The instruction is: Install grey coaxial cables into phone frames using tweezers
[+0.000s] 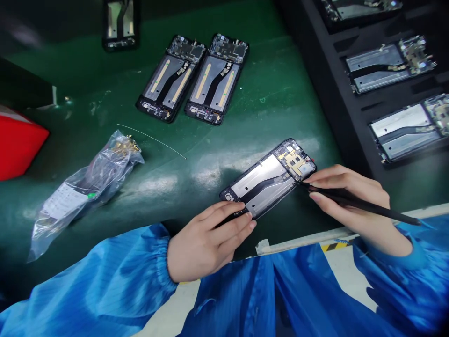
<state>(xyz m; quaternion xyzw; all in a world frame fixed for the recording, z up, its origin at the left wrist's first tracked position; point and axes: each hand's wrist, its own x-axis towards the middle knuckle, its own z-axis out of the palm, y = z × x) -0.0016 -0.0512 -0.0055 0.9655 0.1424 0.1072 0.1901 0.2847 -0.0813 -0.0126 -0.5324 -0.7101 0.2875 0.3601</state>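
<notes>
An opened phone [270, 180] lies tilted on the green table, its metal battery bay and circuit board facing up. My left hand [212, 238] grips its lower end, fingers across the near corner and thumb out of sight. Between the thumb and fingers of my right hand [354, 196] is a pair of slim black tweezers [365, 203]. Their tip meets the phone's near edge beside the circuit board; what exactly it touches is too small to tell.
Two opened phones [170, 77] with pale strips lie side by side farther back, another phone [121, 23] beyond. A black foam tray [319, 79] on the right holds several phone assemblies. At left are a plastic bag [87, 187] of small parts, a thin wire [154, 138] and a red object [21, 142].
</notes>
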